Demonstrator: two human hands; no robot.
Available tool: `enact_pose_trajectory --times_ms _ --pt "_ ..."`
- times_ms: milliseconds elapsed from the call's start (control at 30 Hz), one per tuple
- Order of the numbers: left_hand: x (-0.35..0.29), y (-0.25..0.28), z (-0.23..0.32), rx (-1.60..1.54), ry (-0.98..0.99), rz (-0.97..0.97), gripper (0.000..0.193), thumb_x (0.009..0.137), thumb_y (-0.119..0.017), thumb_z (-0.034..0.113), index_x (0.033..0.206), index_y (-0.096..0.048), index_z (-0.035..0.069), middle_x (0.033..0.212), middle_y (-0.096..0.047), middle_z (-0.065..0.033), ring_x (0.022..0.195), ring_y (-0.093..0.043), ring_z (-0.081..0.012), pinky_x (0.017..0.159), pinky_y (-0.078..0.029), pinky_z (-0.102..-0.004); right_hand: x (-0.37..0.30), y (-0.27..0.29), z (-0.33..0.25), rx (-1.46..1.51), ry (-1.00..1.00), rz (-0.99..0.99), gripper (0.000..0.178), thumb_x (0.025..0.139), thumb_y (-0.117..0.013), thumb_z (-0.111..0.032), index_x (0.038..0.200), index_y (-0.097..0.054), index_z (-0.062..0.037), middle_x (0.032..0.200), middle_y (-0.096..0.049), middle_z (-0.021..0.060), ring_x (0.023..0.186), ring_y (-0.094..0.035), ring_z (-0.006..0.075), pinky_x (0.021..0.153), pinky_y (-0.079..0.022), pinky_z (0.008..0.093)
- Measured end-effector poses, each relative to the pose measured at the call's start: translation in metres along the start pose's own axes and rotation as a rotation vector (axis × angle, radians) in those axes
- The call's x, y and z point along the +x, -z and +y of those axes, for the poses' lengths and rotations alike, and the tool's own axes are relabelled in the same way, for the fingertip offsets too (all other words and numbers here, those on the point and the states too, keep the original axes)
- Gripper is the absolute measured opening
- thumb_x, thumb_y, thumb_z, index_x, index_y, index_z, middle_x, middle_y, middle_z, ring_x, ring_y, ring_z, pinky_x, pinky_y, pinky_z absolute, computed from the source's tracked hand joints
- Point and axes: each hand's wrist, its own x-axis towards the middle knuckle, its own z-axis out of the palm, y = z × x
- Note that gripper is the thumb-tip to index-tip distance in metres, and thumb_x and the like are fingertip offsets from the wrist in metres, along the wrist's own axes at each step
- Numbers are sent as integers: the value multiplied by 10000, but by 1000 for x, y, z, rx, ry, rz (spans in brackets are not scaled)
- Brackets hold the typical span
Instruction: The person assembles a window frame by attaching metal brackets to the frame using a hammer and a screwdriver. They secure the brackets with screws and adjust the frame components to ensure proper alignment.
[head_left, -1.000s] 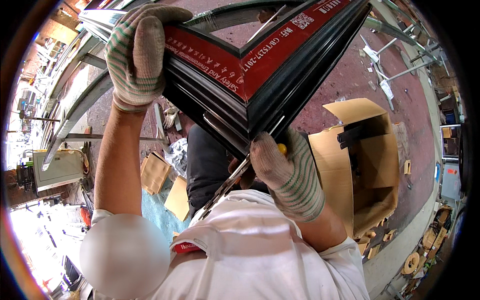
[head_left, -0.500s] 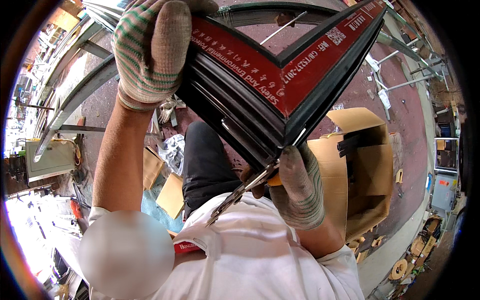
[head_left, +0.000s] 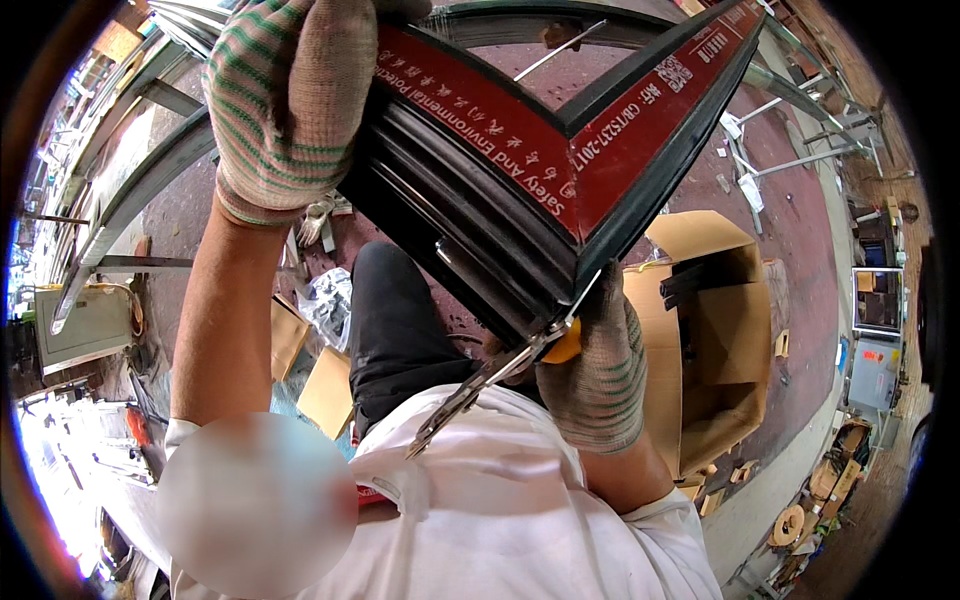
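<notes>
Reddish workshop floor lies below, littered with a cardboard box (head_left: 710, 330). Nearest, the right hand (head_left: 595, 375) clenches a yellow-handled blade (head_left: 490, 375) at the mitred corner of a dark frame (head_left: 540, 180). The left hand (head_left: 290, 100) grips its upper rail. It looks rigid, fairly heavy, sharp-edged, best held by the rails.

workshop: stacked metal profiles (head_left: 120, 190), cardboard boxes (head_left: 725, 330), red floor (head_left: 790, 200).

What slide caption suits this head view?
Gloved left hand grips a dark mitred frame corner with red film; right hand works a metal tool at its corner.
</notes>
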Motion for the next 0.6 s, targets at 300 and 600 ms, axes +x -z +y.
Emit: enact_pose_trajectory --times_ms 300,600 --pt "-20 4 -18 -150 125 -48 421 1033 -413 326 1036 -688 7 1019 -677 -133 967 -630 -240 897 -472 -372 5 10 -4 -100 -93 -46 489 974 -558 -536 1089 -637 -68 865 -672 47 669 -631 121 508 -508 250" --pt "-27 11 -30 -194 150 -118 440 1055 -410 338 1160 -686 12 1144 -683 -139 1083 -638 -238 976 -482 -382 12 17 4 -49 -103 -83 504 962 -567 -546 1085 -628 -61 879 -672 58 674 -647 147 536 -518 262"
